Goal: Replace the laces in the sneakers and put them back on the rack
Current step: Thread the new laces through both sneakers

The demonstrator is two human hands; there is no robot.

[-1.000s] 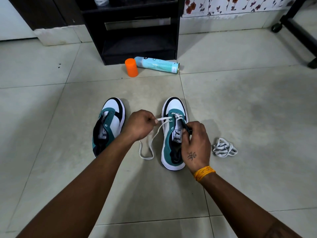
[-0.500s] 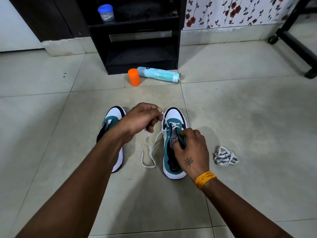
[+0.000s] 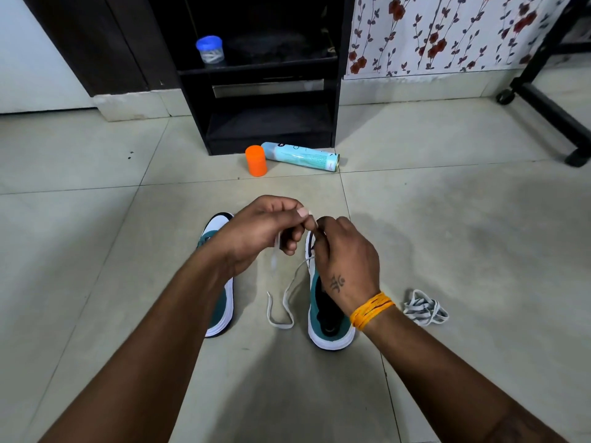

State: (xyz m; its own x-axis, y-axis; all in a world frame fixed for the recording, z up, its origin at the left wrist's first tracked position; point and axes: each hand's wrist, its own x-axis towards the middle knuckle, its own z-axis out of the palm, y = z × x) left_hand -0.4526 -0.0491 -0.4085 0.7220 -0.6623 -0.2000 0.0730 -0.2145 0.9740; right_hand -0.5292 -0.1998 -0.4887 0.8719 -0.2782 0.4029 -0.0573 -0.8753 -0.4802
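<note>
Two teal, white and black sneakers stand side by side on the tiled floor, the left sneaker [image 3: 220, 302] partly under my left forearm and the right sneaker [image 3: 326, 327] under my right hand. A white lace [image 3: 281, 302] runs from the right sneaker's front down to the floor between the shoes. My left hand [image 3: 265, 235] pinches the lace between thumb and forefinger. My right hand [image 3: 345, 260] meets it above the right sneaker's toe, fingers curled round the lace there. A bundled white lace [image 3: 423, 310] lies on the floor to the right.
A black shoe rack [image 3: 271, 91] stands against the wall ahead, a blue-lidded jar [image 3: 210, 50] on its shelf. An orange cap [image 3: 256, 160] and a teal spray can [image 3: 302, 156] lie before it. A black wheeled frame [image 3: 543, 100] is at right.
Both hands rose and came together over the right sneaker's toe; my right hand left the tongue and joined the left on the lace. The view tilted up, showing more of the rack.
</note>
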